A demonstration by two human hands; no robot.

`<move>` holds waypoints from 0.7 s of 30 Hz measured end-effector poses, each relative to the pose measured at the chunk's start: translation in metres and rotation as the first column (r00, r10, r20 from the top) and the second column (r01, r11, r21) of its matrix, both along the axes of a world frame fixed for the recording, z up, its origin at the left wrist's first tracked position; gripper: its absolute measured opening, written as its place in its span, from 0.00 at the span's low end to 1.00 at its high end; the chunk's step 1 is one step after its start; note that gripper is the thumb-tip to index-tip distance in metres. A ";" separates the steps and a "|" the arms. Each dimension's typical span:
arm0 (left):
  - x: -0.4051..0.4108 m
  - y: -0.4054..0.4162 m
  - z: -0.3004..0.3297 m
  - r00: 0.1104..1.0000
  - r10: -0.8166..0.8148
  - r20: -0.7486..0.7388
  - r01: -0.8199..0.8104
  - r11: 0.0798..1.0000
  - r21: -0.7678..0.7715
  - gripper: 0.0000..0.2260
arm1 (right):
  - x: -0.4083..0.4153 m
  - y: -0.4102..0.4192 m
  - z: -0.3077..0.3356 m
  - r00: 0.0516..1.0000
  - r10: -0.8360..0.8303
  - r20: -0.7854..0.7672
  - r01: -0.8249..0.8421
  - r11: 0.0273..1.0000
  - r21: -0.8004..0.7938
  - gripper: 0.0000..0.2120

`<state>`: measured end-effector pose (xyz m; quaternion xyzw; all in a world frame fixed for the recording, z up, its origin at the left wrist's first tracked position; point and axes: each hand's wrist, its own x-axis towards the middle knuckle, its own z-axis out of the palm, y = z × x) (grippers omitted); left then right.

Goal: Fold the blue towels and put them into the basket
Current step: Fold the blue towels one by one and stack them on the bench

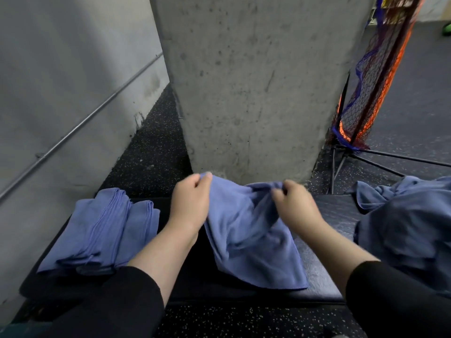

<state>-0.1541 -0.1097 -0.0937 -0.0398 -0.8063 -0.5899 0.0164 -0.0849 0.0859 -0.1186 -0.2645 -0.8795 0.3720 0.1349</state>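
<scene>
Along the tabletop's (317,269) far edge, both hands, left hand (189,203) and right hand (296,203), are pinching a blue towel (249,237); its bunched right corner is likely slipping, skewing the fold.

left hand (189,203): raised, fingers curled, pinching the towel (246,230) edge | right hand (296,203): level with it, fingers curled, gripping the same edge | forearms bare, dark sleeves pushed up

Blue towel (246,230), blue folded stack (102,230), grey concrete pillar (256,81), black white-speckled floor (151,152), orange-and-blue net (373,81)

Towel heap (412,223) cut off rightward
</scene>
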 end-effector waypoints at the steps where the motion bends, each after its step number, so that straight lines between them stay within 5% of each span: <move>1: -0.004 -0.003 0.006 0.999 0.002 0.042 -0.008 0.990 0.142 0.20 | -0.003 0.003 0.009 0.994 -0.036 -0.101 0.021 0.990 -0.143 0.09; 4: -0.003 -0.009 0.002 0.907 -0.253 0.338 0.157 0.945 0.286 0.16 | -0.002 0.011 0.028 0.955 -0.163 -0.249 -0.041 0.758 -0.651 0.11; 7: 0.001 -0.005 -0.002 0.898 -0.230 0.374 0.144 0.959 0.243 0.11 | -0.001 0.023 0.028 0.951 -0.180 -0.251 -0.141 0.470 -0.872 0.17; 10: -0.006 -0.008 0.006 0.861 -0.216 0.460 -0.028 0.883 0.468 0.15 | 0.007 0.018 0.014 0.986 0.078 -0.149 -0.167 0.567 -0.806 0.19; 13: 0.000 -0.010 0.003 0.768 -0.294 0.568 0.087 0.928 0.363 0.11 | 0.009 0.006 0.009 0.991 0.117 -0.069 -0.133 0.717 -0.684 0.13; 16: -0.003 -0.011 0.011 0.828 -0.216 0.517 -0.035 0.901 0.433 0.09 | 0.002 0.020 0.023 0.966 -0.095 -0.242 -0.143 0.586 -0.798 0.20; 18: -0.006 -0.014 0.017 0.826 -0.254 0.502 -0.064 0.844 0.532 0.12 | 0.001 0.028 0.026 0.955 -0.093 -0.282 -0.208 0.467 -0.860 0.26; 21: 0.011 -0.015 0.008 0.743 -0.293 0.601 0.079 0.931 0.356 0.12 | 0.013 0.018 0.010 0.986 0.154 -0.056 -0.138 0.596 -0.791 0.24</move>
